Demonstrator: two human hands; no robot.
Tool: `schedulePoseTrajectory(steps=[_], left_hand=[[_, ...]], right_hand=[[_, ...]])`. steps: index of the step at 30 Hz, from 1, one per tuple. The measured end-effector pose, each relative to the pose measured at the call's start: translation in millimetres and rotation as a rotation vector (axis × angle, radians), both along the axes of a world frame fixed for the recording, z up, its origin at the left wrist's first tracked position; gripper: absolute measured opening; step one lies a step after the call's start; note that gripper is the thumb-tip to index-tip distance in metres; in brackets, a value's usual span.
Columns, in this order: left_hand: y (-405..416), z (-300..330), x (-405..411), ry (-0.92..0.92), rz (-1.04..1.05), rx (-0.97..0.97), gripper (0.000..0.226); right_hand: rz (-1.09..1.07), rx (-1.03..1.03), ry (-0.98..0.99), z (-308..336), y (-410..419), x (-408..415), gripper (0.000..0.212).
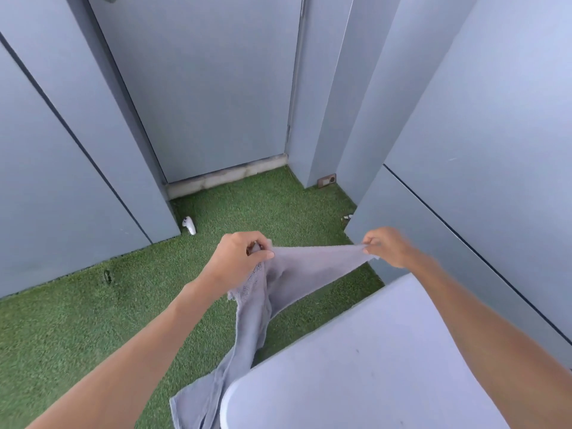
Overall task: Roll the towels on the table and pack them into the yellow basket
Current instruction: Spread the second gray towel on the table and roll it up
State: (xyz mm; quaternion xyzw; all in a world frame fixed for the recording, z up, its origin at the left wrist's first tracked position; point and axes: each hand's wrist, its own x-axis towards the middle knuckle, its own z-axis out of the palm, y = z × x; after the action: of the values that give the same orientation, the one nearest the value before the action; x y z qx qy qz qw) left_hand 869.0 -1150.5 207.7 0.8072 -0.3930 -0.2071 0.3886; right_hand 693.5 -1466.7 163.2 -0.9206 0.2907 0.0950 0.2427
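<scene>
Left hand [238, 255] & right hand [385, 246] pinching limp grey terry towel [278, 289] corners, over rounded white table [371, 366]

A: Hands?
B: Left hand [240, 255] gripping at frame centre, fingers curling tight. Right hand [387, 246] pinching, right of centre.
A: Arms?
B: Both reaching forward from the bottom corners, bare.

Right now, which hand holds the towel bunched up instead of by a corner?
The left hand: its grip gathers a bunched edge of the grey towel, which hangs below it. The right hand only pinches a stretched corner.
</scene>
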Motion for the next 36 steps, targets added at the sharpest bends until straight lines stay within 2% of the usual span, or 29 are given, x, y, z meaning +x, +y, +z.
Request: schedulePoseTrajectory(steps=[2, 5, 6, 8, 10, 18, 24, 30, 36], left_hand=[[1, -14, -14, -0.048, -0.086, 0.138, 0.01], [22, -51, -32, -0.073, -0.119, 0.333, 0.044], [34, -66, -38, -0.063, -0.103, 0.394, 0.045], [60, -90, -53, -0.049, -0.065, 0.516, 0.029], [86, -111, -68, -0.021, 0.009, 0.557, 0.007], [158, -147, -141, 0.015, 0.243, 0.376, 0.025], [167, -153, -165, 0.008, 0.334, 0.299, 0.019], [176, -154, -189, 0.093, 0.479, 0.208, 0.023], [193, -165, -226, 0.079, 0.517, 0.184, 0.02]], right_hand=[[-0.16, -0.058, -0.045, -9, -14, -10, 0.014], [-0.41, -0.083, -0.123, -21, -46, -37, 0.027], [-0.457, -0.11, -0.149, -26, -56, -48, 0.025], [-0.517, -0.193, -0.164, -32, -66, -70, 0.019], [-0.604, -0.228, -0.173, -42, -72, -90, 0.019], [-0.715, -0.205, -0.095, -97, -64, -136, 0.013], [-0.721, -0.248, 0.031, -106, -65, -156, 0.015], [-0.788, -0.243, 0.021, -108, -53, -188, 0.016], [-0.8, -0.261, 0.024, -110, -43, -233, 0.014]])
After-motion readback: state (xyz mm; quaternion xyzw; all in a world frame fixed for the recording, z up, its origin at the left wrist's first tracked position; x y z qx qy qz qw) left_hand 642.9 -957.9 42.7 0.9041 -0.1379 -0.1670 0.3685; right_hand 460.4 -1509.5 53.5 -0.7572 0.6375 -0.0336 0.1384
